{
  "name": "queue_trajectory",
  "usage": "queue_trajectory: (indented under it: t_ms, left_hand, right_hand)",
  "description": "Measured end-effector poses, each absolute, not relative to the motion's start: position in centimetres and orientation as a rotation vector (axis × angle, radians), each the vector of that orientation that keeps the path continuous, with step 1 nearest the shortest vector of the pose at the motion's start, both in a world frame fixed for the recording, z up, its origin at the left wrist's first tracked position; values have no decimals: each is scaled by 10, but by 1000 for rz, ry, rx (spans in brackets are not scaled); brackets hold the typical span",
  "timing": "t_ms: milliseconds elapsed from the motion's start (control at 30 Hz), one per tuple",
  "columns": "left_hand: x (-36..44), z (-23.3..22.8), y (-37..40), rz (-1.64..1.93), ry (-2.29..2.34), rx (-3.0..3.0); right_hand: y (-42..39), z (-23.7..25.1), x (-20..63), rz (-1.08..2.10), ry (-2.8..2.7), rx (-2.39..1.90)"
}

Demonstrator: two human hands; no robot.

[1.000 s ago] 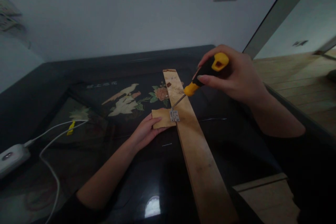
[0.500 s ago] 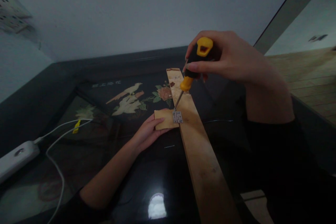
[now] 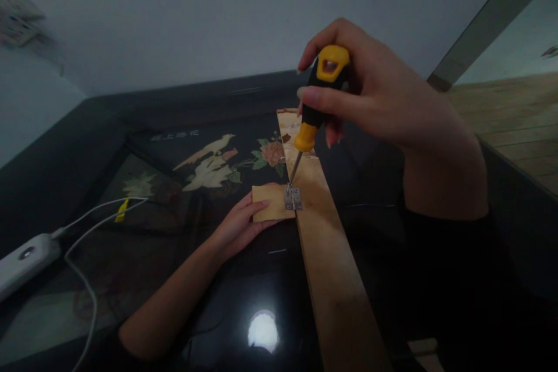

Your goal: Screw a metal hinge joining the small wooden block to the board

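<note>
The right hand (image 3: 375,93) grips the yellow-and-black screwdriver (image 3: 320,96), which has swung from a low slant a second ago to nearly upright, its tip now seated on the small metal hinge (image 3: 293,199). This indicates the tool is aligned to drive a screw. The hinge bridges the small wood block (image 3: 270,202) and the long wood plank (image 3: 331,256) on the dark tabletop (image 3: 183,302). The left hand (image 3: 238,224) stays pressed flat on the block's near-left edge, fingers extended, bracing it against the plank.

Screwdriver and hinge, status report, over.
Right hand gripping screwdriver, tip down on hinge. Left hand pressing small wood block against long plank. Nothing blocking the hinge; loose nail lies beside the plank.
</note>
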State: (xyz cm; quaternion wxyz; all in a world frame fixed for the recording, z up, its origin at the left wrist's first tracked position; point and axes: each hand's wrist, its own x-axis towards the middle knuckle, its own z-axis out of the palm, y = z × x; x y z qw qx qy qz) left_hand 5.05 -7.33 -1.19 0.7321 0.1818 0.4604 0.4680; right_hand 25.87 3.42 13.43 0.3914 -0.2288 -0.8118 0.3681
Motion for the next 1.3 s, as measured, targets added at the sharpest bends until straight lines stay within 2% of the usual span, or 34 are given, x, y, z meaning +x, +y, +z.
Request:
queue_trajectory:
  t_ms: [367,667,833,1133,1300]
  left_hand:
    - [48,-20,-71,1025,1018,400]
    - [49,-19,-72,1019,1006,404]
    - [50,-18,-72,1023,1013,404]
    - [51,-16,-72,1030,1043,399]
    - [47,-18,-71,1027,1041,399]
  right_hand:
    - [38,140,272,1036,-2141,-595]
    - [32,140,263,543,-2146,-703]
    - [29,143,263,368,-2145,-774]
    - [26,143,260,491,-2150,-680]
    - [31,148,271,753,-2235,-607]
